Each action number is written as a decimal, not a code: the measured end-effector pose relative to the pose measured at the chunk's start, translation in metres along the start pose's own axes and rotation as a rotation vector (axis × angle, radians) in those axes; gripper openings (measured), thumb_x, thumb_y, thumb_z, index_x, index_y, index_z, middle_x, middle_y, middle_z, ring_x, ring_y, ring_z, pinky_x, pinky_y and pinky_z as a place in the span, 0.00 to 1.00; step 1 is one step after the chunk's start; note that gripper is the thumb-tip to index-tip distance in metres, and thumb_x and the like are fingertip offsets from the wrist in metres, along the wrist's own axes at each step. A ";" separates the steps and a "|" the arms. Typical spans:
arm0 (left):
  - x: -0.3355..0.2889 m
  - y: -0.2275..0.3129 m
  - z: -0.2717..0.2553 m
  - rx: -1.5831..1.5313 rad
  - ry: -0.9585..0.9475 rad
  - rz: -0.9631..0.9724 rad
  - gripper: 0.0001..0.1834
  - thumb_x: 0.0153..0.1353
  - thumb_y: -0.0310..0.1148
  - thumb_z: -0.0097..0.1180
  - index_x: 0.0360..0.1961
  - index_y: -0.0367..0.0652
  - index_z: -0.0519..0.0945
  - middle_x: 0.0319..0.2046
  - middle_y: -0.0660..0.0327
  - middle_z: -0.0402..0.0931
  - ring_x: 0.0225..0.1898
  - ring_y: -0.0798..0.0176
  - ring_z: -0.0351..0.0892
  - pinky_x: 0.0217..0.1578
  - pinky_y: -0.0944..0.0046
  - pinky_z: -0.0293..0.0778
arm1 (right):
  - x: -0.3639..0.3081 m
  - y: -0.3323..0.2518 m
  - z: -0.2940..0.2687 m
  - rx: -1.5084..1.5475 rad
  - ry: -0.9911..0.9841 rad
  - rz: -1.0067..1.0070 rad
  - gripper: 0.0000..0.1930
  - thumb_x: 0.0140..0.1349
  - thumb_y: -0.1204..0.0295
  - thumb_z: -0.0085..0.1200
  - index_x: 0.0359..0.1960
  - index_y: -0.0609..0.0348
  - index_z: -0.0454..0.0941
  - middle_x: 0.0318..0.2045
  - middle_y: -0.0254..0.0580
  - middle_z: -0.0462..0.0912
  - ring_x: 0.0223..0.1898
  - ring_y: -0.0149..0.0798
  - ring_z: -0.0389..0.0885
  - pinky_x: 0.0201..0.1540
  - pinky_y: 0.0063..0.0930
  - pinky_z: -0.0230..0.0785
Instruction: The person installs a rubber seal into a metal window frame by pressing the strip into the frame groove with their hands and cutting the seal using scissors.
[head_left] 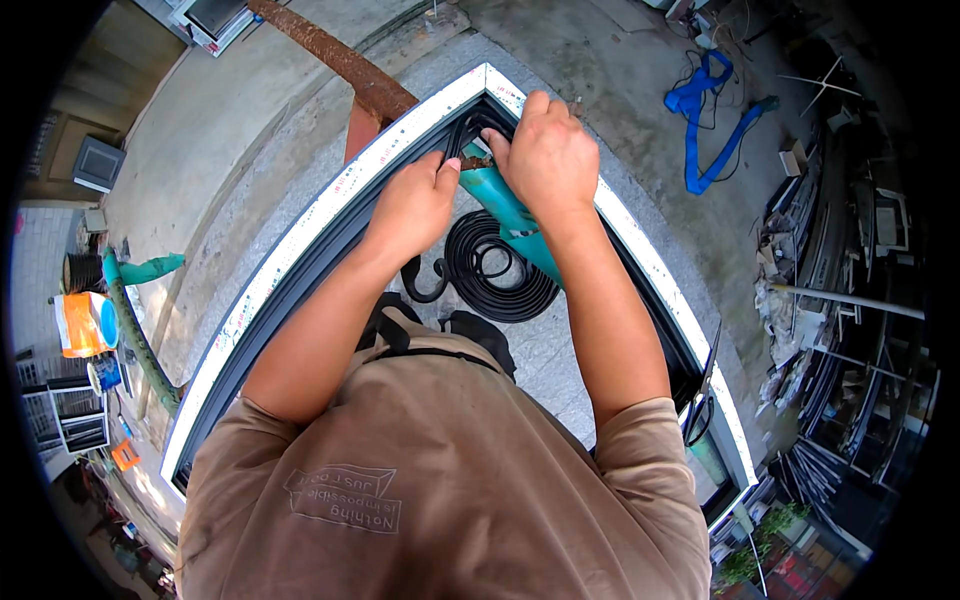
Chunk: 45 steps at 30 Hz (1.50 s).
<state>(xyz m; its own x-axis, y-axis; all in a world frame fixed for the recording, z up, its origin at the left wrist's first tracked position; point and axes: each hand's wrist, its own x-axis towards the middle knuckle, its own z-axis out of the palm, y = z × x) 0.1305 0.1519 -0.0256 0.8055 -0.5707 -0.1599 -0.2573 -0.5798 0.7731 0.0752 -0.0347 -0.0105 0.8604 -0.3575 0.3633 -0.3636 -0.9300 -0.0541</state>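
A large window frame (330, 195), covered in white printed film with a dark inner channel, surrounds my torso. At its far corner my left hand (410, 208) is closed, thumb and forefinger pinching a black rubber sealing strip (458, 136) that runs into the corner. My right hand (552, 155) is wrapped over the frame just right of that corner, its fingers curled on the outer side and its thumb inside near the strip. Below, a coil of the same black strip (470, 290) lies on the ground inside the frame's opening.
Under the far corner is a support wrapped in green material (500, 205), with a rusty beam (335, 60) beyond it. Scissors (703, 405) rest on the frame's right side. A blue strap (695, 110) lies on the concrete at right, before piled metal profiles (850, 340). An orange-and-white bucket (85, 325) stands left.
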 end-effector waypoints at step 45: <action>0.002 -0.015 0.015 -0.197 0.160 0.071 0.24 0.85 0.42 0.53 0.70 0.37 0.83 0.57 0.33 0.87 0.61 0.28 0.85 0.64 0.42 0.78 | 0.010 -0.017 0.004 -0.059 -0.048 0.038 0.30 0.63 0.48 0.78 0.49 0.60 0.78 0.41 0.48 0.87 0.42 0.49 0.93 0.41 0.40 0.88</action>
<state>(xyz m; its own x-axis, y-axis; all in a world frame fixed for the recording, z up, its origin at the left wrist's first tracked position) 0.1278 0.1514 -0.0469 0.8671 -0.4979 -0.0141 -0.2199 -0.4081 0.8860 0.0915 -0.0226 -0.0098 0.8613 -0.3973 0.3167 -0.4154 -0.9096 -0.0115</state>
